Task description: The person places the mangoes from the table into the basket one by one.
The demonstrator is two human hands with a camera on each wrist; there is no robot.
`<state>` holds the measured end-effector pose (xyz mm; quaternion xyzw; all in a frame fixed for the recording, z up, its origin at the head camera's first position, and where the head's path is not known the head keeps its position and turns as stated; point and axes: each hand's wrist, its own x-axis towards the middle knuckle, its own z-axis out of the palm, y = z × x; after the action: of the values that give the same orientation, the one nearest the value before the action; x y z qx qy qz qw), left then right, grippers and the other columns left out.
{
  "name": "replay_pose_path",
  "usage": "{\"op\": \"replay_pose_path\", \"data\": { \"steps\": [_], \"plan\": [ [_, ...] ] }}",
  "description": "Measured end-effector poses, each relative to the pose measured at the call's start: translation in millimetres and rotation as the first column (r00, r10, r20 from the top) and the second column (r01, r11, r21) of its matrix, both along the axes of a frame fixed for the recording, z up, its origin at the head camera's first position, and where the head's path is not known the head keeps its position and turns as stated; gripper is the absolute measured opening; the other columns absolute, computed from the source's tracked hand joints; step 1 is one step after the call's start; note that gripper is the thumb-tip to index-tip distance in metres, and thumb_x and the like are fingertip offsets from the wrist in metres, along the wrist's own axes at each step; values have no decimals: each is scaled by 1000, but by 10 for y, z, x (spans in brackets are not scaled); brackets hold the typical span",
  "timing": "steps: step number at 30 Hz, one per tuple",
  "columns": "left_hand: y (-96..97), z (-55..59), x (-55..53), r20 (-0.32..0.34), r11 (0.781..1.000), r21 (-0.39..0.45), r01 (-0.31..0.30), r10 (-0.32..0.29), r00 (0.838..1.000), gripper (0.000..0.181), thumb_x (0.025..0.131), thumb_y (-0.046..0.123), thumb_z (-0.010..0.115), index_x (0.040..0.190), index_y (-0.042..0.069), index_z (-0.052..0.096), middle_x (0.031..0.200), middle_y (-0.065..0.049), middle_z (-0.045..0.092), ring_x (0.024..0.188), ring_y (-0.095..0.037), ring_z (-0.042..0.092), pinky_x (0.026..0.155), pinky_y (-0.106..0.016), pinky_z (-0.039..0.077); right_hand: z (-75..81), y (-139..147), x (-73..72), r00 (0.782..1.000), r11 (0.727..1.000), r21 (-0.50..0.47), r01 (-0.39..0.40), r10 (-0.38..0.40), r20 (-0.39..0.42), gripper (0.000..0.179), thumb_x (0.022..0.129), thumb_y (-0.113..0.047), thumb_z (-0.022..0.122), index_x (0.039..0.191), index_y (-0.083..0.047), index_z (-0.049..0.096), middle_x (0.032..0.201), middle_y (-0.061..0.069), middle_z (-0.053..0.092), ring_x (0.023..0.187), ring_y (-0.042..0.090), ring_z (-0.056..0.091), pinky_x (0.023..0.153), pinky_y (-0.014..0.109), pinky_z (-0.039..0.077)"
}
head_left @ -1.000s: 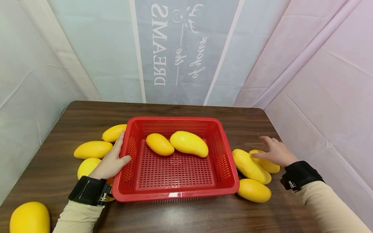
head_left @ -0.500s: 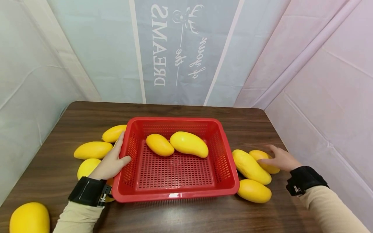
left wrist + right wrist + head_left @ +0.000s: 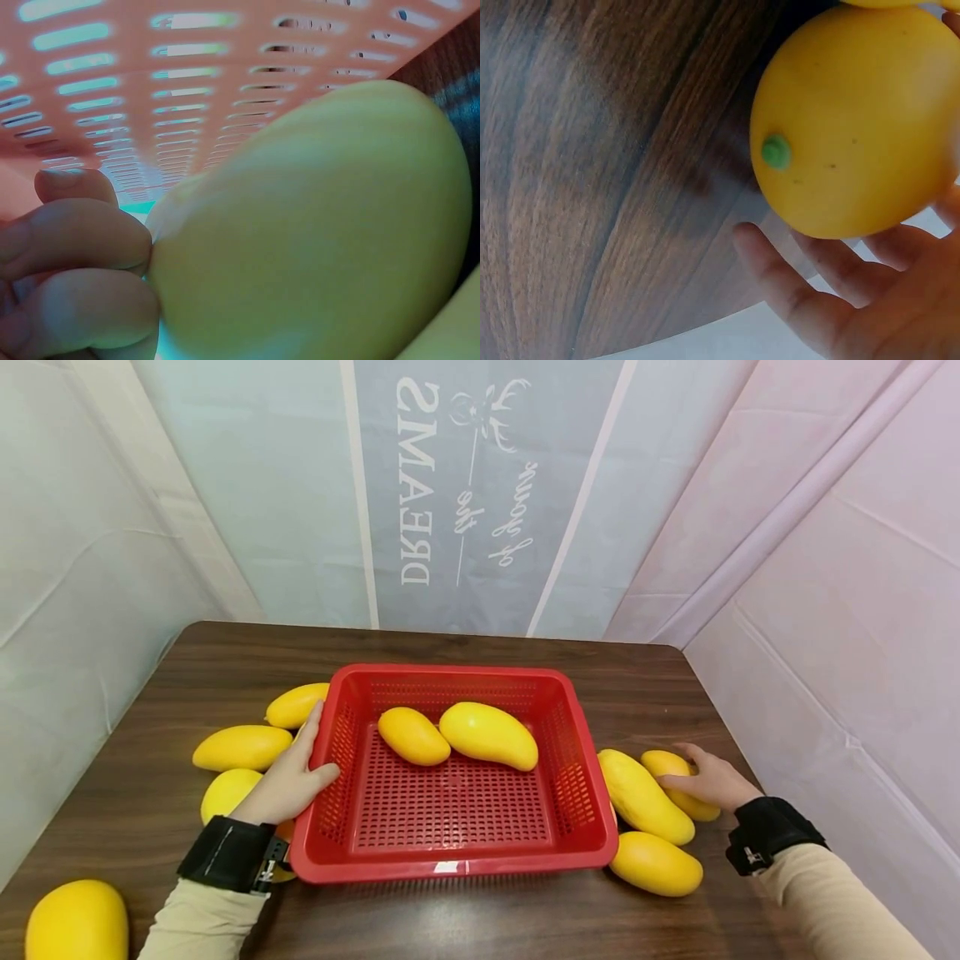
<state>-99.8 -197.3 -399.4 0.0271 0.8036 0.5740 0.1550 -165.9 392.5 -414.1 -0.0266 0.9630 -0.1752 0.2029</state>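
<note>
Mango [image 3: 666, 763], smooth, plump and green-nubbed, lies on the wood-grained desk [image 3: 540, 918] within your spread right hand [image 3: 716, 779], while your left hand [image 3: 292, 777] grips the perforated red basket [image 3: 375, 867]. Since the earlier frame, your right hand has settled closer around it.

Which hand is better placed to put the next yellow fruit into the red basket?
Likely the right hand: it reaches around a yellow fruit outside the red basket, while the left hand is occupied holding the basket's side.
</note>
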Motion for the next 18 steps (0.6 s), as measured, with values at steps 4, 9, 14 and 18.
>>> {"op": "replay_pose_path", "data": {
  "steps": [4, 9, 14, 18],
  "plan": [
    [-4, -10, -3, -3, 1000, 2, -2, 2, 1000, 96, 95, 0, 46, 155, 38, -18, 155, -32, 23, 104, -40, 67, 73, -50, 62, -17, 12, 10, 1000, 1000, 3, 8, -8, 9, 89, 92, -53, 60, 145, 12, 29, 134, 42, 45, 111, 50, 54, 88, 57, 50],
    [-11, -15, -6, -7, 1000, -6, -1, 0, 1000, 95, 95, 1, 46, 156, 35, -18, 155, -32, 23, 103, -39, 67, 73, -50, 62, -53, 26, 13, 1000, 1000, 14, 4, -4, -7, 89, 91, -51, 61, 143, 14, 31, 134, 43, 45, 111, 51, 53, 89, 59, 49],
    [-13, -25, -4, -9, 1000, 0, 1, -1, 1000, 95, 95, 0, 45, 156, 35, -18, 156, -31, 22, 104, -40, 67, 73, -50, 62, -74, 17, 6, 1000, 1000, 22, 6, -5, -10, 89, 91, -50, 62, 142, 16, 31, 133, 44, 43, 111, 52, 52, 91, 61, 48],
    [-4, -28, 0, -13, 1000, 8, 3, -3, 1000, 95, 95, 0, 45, 155, 36, -18, 156, -32, 21, 105, -42, 66, 73, -50, 62, -83, 2, 8, 1000, 999, 38, 9, -8, -16, 93, 88, -50, 65, 142, 18, 29, 132, 45, 42, 111, 53, 51, 93, 63, 47]
  ]
}}
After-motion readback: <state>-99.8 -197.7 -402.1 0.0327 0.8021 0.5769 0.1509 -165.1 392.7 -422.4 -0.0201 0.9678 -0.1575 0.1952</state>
